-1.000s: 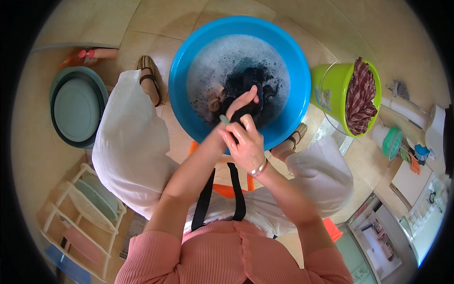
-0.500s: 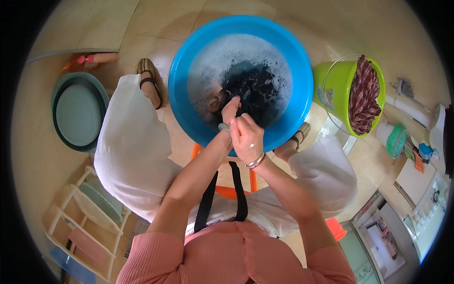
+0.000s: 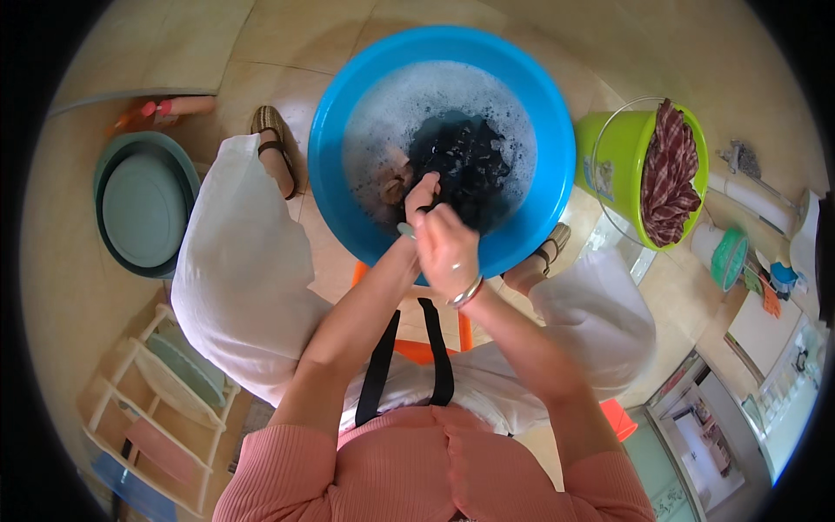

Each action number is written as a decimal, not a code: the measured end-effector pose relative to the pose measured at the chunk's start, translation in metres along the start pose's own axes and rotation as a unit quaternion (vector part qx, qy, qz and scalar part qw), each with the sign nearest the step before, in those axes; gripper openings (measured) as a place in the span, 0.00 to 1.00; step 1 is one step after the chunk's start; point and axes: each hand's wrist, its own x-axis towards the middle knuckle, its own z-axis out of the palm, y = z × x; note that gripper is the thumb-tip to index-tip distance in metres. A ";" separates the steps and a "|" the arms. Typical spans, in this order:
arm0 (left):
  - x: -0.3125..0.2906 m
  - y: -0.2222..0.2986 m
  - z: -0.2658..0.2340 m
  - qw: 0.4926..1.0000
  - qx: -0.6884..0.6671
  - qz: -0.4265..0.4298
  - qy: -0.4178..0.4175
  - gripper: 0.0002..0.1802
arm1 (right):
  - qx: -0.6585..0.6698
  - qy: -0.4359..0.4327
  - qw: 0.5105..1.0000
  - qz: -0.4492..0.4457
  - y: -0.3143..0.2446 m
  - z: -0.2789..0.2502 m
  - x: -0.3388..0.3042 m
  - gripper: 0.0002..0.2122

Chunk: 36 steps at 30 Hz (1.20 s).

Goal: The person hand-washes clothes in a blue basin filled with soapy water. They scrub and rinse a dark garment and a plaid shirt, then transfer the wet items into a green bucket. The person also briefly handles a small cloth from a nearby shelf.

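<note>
A large blue basin point(image 3: 335, 87) of foamy water stands on the floor between my feet. Black wet cloth point(image 3: 470, 157) lies bunched in the water, with a smaller brown piece of cloth point(image 3: 393, 187) at its left. My left hand point(image 3: 422, 193) is closed on the black cloth at the basin's near side, its fingers partly hidden. Just nearer to me, my right hand point(image 3: 447, 252) forms a fist close over the left wrist, blurred slightly. A dark strip of the cloth shows between the two hands and runs into the right fist. Each wrist wears a bangle.
To the right stands a green bucket point(image 3: 613, 148) with checked maroon cloth point(image 3: 670, 178) over its rim. Stacked grey-green basins point(image 3: 143, 213) sit at the left. A white rack point(image 3: 165, 409) is at the lower left. An orange stool point(image 3: 417, 351) shows beneath the black straps.
My right hand has shifted slightly left and nearer to me, over the left wrist. The left hand stays almost in place. The black cloth in the water has moved a little.
</note>
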 end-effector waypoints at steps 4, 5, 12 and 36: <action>-0.059 -0.027 0.060 0.953 0.232 0.193 -0.003 0.14 | -0.120 -0.086 0.965 0.218 0.163 -0.019 0.025 0.17; -0.068 -0.027 0.067 0.971 0.208 0.116 -0.001 0.14 | -0.100 -0.118 0.957 0.245 0.190 -0.025 0.014 0.21; -0.109 0.011 0.081 0.653 0.653 0.317 -0.217 0.15 | 0.120 -0.212 0.909 0.339 0.165 -0.058 0.050 0.20; -0.074 0.065 0.087 0.967 0.199 0.026 -0.159 0.20 | 0.182 0.051 0.953 0.236 0.080 -0.089 0.052 0.14</action>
